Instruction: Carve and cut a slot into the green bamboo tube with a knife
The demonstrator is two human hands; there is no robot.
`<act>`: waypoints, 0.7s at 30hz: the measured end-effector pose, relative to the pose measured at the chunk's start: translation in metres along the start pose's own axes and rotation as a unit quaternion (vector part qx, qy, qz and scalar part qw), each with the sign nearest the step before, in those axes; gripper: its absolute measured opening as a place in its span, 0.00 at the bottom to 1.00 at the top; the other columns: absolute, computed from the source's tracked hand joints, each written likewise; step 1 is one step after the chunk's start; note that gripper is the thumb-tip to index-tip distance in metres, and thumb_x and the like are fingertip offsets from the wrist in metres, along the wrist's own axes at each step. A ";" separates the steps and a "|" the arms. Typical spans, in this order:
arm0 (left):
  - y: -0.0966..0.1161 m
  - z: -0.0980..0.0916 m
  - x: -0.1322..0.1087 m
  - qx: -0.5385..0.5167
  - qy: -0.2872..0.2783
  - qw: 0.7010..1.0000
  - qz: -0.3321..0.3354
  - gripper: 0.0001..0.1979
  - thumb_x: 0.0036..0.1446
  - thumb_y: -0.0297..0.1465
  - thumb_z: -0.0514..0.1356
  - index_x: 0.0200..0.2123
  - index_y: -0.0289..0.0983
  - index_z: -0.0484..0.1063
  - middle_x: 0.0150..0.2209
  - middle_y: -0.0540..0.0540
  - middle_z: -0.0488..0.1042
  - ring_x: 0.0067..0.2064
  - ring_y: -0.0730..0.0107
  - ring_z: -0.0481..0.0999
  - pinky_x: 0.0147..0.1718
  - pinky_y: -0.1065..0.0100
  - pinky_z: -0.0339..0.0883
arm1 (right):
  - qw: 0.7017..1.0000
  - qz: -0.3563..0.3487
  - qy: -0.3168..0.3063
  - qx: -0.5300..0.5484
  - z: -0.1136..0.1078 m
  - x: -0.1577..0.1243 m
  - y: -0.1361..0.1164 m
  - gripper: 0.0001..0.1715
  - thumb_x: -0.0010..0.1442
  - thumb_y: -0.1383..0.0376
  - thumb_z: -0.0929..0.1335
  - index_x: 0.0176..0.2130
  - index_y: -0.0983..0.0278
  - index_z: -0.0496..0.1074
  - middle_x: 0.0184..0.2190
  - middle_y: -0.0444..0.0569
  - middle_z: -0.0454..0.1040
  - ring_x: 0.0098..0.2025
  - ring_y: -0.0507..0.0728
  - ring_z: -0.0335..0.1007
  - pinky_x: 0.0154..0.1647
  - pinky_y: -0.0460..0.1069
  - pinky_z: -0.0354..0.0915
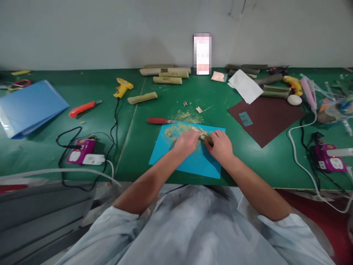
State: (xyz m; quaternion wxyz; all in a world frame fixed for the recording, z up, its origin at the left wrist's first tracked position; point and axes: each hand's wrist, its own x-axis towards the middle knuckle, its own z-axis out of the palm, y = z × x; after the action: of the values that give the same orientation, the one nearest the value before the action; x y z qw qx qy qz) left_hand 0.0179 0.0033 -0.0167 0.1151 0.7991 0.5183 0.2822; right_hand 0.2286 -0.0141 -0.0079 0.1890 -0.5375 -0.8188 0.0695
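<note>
Over a blue sheet strewn with pale dust and shavings, both hands meet close together. My right hand is closed around a short brown piece of bamboo that sticks out toward the left. My left hand is closed at the bamboo's other end. A small pale piece shows by its fingertips, but its kind is unclear and the fingers hide the grip. A red-handled knife lies at the sheet's upper left edge, its blade tip touching the sheet. Small pale chips lie beyond it.
Bamboo pieces lie at the back. To the left are a yellow glue gun, a red cutter, a blue folder and a purple power strip. A brown sheet and a white cord are at right.
</note>
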 end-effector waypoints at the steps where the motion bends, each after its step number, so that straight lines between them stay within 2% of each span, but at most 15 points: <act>1: -0.005 -0.005 0.002 0.003 0.015 1.000 -0.009 0.14 0.71 0.35 0.51 0.41 0.40 0.76 0.37 0.42 0.78 0.39 0.62 0.77 0.41 0.63 0.73 | 1.000 0.003 -0.001 -0.006 -0.001 0.000 -0.001 0.11 0.66 0.59 0.67 0.39 0.64 0.74 0.40 0.57 0.73 0.43 0.64 0.64 0.41 0.56 0.60; 5: -0.022 -0.032 0.007 -0.009 0.110 0.992 -0.068 0.12 0.69 0.34 0.55 0.43 0.37 0.78 0.41 0.41 0.81 0.40 0.64 0.79 0.44 0.63 0.74 | 0.999 -0.001 -0.009 -0.042 -0.007 -0.001 -0.003 0.13 0.65 0.58 0.68 0.42 0.65 0.75 0.41 0.58 0.74 0.45 0.65 0.64 0.41 0.57 0.58; 8: -0.025 -0.043 0.007 -0.036 0.130 0.987 -0.088 0.10 0.67 0.34 0.58 0.43 0.37 0.79 0.39 0.43 0.82 0.37 0.68 0.79 0.42 0.66 0.74 | 0.999 -0.007 -0.006 -0.053 -0.015 0.000 -0.005 0.15 0.64 0.57 0.69 0.45 0.65 0.75 0.44 0.59 0.75 0.47 0.67 0.64 0.43 0.58 0.58; 12: -0.022 -0.041 0.007 -0.042 0.105 0.990 -0.079 0.11 0.67 0.34 0.58 0.43 0.38 0.79 0.40 0.43 0.82 0.37 0.68 0.79 0.42 0.67 0.74 | 0.998 -0.040 0.004 -0.038 -0.025 0.005 -0.007 0.16 0.65 0.59 0.68 0.49 0.65 0.74 0.49 0.59 0.74 0.51 0.67 0.64 0.49 0.59 0.59; 16: -0.019 -0.037 0.012 -0.061 0.113 0.987 -0.097 0.10 0.66 0.34 0.59 0.43 0.38 0.80 0.41 0.43 0.83 0.38 0.68 0.80 0.40 0.67 0.74 | 0.997 -0.070 -0.013 -0.035 -0.027 0.010 -0.010 0.20 0.65 0.62 0.68 0.55 0.65 0.73 0.53 0.61 0.73 0.56 0.68 0.63 0.54 0.59 0.59; 19: -0.009 -0.033 0.020 -0.126 0.130 0.974 -0.134 0.09 0.64 0.32 0.60 0.41 0.38 0.80 0.40 0.44 0.83 0.38 0.68 0.80 0.39 0.68 0.73 | 0.995 -0.082 -0.023 -0.051 -0.025 0.017 -0.016 0.24 0.64 0.63 0.68 0.58 0.67 0.72 0.56 0.62 0.72 0.58 0.69 0.62 0.56 0.60 0.59; 21: 0.002 -0.031 0.028 -0.194 0.150 0.954 -0.172 0.08 0.62 0.31 0.61 0.41 0.38 0.80 0.37 0.45 0.82 0.34 0.71 0.78 0.34 0.70 0.71 | 0.993 -0.090 -0.028 -0.065 -0.023 0.022 -0.021 0.24 0.64 0.64 0.68 0.58 0.68 0.72 0.57 0.64 0.71 0.58 0.70 0.62 0.57 0.60 0.59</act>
State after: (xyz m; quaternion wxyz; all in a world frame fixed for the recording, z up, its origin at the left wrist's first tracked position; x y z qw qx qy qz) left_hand 0.0101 0.0240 0.0186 0.2355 0.6086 0.5948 0.4694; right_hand 0.2122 -0.0047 0.0246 0.1358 -0.4703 -0.8719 0.0137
